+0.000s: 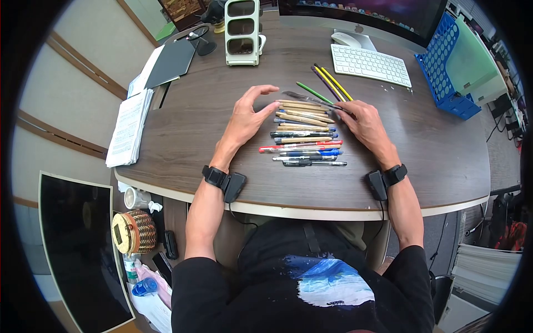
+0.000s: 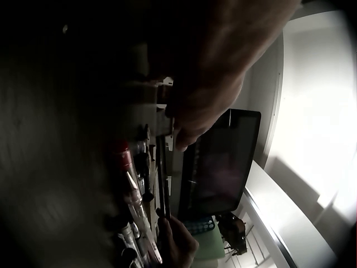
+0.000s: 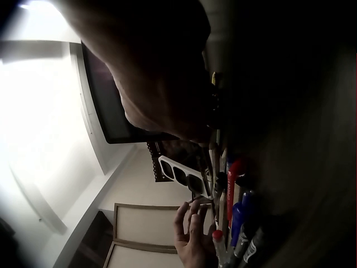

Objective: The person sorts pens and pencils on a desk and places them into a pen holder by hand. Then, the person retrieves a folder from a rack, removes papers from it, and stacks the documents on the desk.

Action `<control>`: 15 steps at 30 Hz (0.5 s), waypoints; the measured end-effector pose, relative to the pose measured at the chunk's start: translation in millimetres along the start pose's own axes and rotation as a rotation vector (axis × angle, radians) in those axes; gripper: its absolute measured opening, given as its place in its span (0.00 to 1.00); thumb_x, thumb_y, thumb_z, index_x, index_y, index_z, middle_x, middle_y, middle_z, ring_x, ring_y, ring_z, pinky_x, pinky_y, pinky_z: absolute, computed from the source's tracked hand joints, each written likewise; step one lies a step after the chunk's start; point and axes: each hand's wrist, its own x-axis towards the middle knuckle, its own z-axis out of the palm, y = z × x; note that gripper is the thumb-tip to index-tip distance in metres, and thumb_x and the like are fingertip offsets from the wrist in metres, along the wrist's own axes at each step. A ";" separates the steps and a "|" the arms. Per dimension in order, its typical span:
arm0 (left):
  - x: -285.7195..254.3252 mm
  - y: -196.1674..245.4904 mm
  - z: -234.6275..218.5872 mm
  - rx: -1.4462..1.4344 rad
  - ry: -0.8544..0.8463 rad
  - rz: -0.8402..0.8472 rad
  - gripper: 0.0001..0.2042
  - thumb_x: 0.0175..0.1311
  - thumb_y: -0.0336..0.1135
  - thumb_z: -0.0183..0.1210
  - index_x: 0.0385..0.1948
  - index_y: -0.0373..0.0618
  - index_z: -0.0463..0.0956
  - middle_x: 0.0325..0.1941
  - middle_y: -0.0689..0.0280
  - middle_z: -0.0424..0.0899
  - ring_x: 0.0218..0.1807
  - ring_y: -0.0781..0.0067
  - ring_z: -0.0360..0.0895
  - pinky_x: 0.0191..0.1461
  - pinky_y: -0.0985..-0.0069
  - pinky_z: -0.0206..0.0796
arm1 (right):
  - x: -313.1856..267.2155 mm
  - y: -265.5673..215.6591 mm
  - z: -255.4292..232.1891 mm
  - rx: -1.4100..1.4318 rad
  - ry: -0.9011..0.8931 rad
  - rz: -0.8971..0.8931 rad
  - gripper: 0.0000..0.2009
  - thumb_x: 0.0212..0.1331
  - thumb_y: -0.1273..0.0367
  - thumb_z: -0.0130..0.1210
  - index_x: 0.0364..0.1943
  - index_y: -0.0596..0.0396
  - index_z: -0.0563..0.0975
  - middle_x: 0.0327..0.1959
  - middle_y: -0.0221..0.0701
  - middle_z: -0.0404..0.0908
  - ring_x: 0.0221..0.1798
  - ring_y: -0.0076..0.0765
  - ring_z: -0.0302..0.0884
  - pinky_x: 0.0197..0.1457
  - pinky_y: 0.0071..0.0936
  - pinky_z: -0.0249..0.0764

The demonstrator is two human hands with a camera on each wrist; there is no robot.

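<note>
A row of wooden pencils point(image 1: 302, 114) and pens, one a red pen point(image 1: 300, 148), lies stacked front to back on the desk. My right hand point(image 1: 363, 123) pinches the right end of a dark, slightly blurred stick point(image 1: 304, 97) at the row's far edge; the left wrist view also shows this hand point(image 2: 178, 243) at the stick's end. At the row's left side, my left hand point(image 1: 244, 117) has its thumb and fingers apart, with nothing between them. The right wrist view shows the left hand point(image 3: 195, 237) with its fingers raised, near the pens.
Beyond the row lie a green pencil point(image 1: 313, 92), a yellow pencil point(image 1: 337, 83) and dark ones. Further back are a keyboard point(image 1: 371, 64), a mouse point(image 1: 345, 39) and a white three-slot holder point(image 1: 242, 28). Papers point(image 1: 129, 130) lie left, a blue basket point(image 1: 444, 66) right.
</note>
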 end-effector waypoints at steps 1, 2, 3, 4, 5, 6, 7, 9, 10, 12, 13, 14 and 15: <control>0.2 -1.1 -1.2 0.036 -0.047 0.049 0.17 0.74 0.36 0.70 0.60 0.47 0.85 0.67 0.66 0.87 0.71 0.67 0.80 0.79 0.63 0.66 | 0.6 -0.6 -1.2 -0.001 0.003 -0.001 0.12 0.69 0.67 0.68 0.53 0.54 0.89 0.44 0.44 0.91 0.44 0.52 0.88 0.52 0.45 0.83; 0.8 -1.7 -1.9 0.072 -0.092 0.099 0.16 0.73 0.36 0.71 0.59 0.48 0.85 0.69 0.65 0.85 0.72 0.65 0.79 0.80 0.61 0.66 | 1.4 -1.5 -3.4 -0.024 -0.030 0.106 0.12 0.68 0.67 0.69 0.53 0.54 0.89 0.42 0.43 0.90 0.44 0.52 0.87 0.52 0.46 0.82; 0.4 -3.6 -0.7 0.076 -0.140 0.113 0.16 0.72 0.38 0.71 0.58 0.50 0.85 0.71 0.65 0.84 0.74 0.64 0.78 0.80 0.58 0.65 | 2.3 -2.5 -5.5 -0.047 -0.063 0.213 0.13 0.67 0.67 0.70 0.52 0.54 0.89 0.41 0.42 0.88 0.44 0.52 0.86 0.52 0.47 0.81; 0.0 -4.3 -0.2 0.077 -0.137 0.119 0.16 0.72 0.38 0.71 0.58 0.50 0.85 0.71 0.65 0.84 0.74 0.64 0.78 0.80 0.58 0.65 | 2.8 -3.5 -7.1 -0.049 -0.059 0.209 0.13 0.67 0.67 0.70 0.52 0.54 0.89 0.41 0.42 0.88 0.44 0.52 0.86 0.52 0.47 0.81; -0.9 -5.1 0.2 0.118 -0.183 0.130 0.16 0.73 0.40 0.71 0.59 0.53 0.86 0.72 0.65 0.83 0.76 0.63 0.76 0.82 0.56 0.62 | 2.3 -5.0 -8.5 -0.061 -0.054 0.185 0.13 0.67 0.67 0.70 0.52 0.54 0.89 0.40 0.40 0.86 0.44 0.51 0.85 0.52 0.47 0.80; -1.5 -5.6 0.5 0.159 -0.230 0.142 0.16 0.73 0.43 0.71 0.59 0.55 0.86 0.73 0.65 0.83 0.78 0.62 0.74 0.85 0.53 0.58 | 2.0 -6.2 -9.7 -0.072 -0.048 0.162 0.13 0.67 0.67 0.70 0.52 0.54 0.89 0.40 0.39 0.83 0.44 0.50 0.83 0.52 0.47 0.79; -2.5 -5.2 1.0 0.196 -0.258 0.098 0.16 0.74 0.47 0.69 0.60 0.58 0.86 0.76 0.66 0.80 0.81 0.60 0.70 0.91 0.44 0.44 | 2.0 -8.4 -9.7 -0.074 -0.041 0.160 0.13 0.67 0.67 0.70 0.52 0.54 0.89 0.40 0.39 0.83 0.44 0.50 0.83 0.52 0.47 0.79; -1.8 -5.6 3.7 0.205 -0.277 0.094 0.16 0.75 0.47 0.68 0.60 0.59 0.86 0.77 0.67 0.79 0.82 0.60 0.69 0.91 0.40 0.36 | 2.6 -11.2 -7.0 -0.019 -0.025 0.148 0.12 0.67 0.67 0.69 0.52 0.54 0.88 0.41 0.37 0.79 0.47 0.48 0.82 0.53 0.45 0.79; -1.2 -4.8 5.5 0.210 -0.297 0.083 0.16 0.76 0.47 0.67 0.60 0.60 0.87 0.78 0.68 0.78 0.83 0.60 0.68 0.92 0.36 0.29 | 3.2 -8.7 -5.1 -0.021 -0.022 0.149 0.12 0.67 0.67 0.69 0.52 0.54 0.88 0.41 0.37 0.79 0.47 0.48 0.82 0.53 0.45 0.79; 0.6 -4.7 7.9 0.221 -0.312 0.096 0.14 0.77 0.47 0.66 0.59 0.60 0.87 0.78 0.70 0.78 0.82 0.61 0.69 0.92 0.35 0.28 | 3.1 -2.0 1.2 -0.013 -0.012 0.106 0.12 0.67 0.68 0.69 0.52 0.53 0.88 0.43 0.37 0.80 0.48 0.47 0.81 0.53 0.45 0.78; 1.9 -5.4 8.5 0.226 -0.331 0.088 0.14 0.77 0.46 0.66 0.59 0.60 0.87 0.78 0.69 0.78 0.82 0.62 0.69 0.92 0.35 0.28 | 3.7 1.6 3.1 -0.014 -0.013 0.108 0.12 0.67 0.68 0.69 0.52 0.53 0.88 0.43 0.37 0.80 0.48 0.47 0.81 0.53 0.45 0.78; 2.9 -5.9 9.4 0.231 -0.351 0.081 0.14 0.77 0.46 0.66 0.59 0.60 0.87 0.77 0.69 0.79 0.81 0.63 0.70 0.92 0.35 0.29 | 4.5 5.6 4.1 -0.018 0.001 0.157 0.12 0.66 0.68 0.70 0.52 0.53 0.87 0.43 0.38 0.79 0.49 0.48 0.81 0.54 0.45 0.78; 3.1 -6.4 9.8 0.230 -0.354 0.083 0.14 0.77 0.46 0.66 0.59 0.60 0.87 0.77 0.69 0.79 0.81 0.63 0.70 0.92 0.35 0.29 | 4.2 9.3 4.6 -0.021 0.014 0.208 0.12 0.66 0.68 0.70 0.52 0.53 0.87 0.43 0.38 0.78 0.50 0.48 0.80 0.54 0.45 0.78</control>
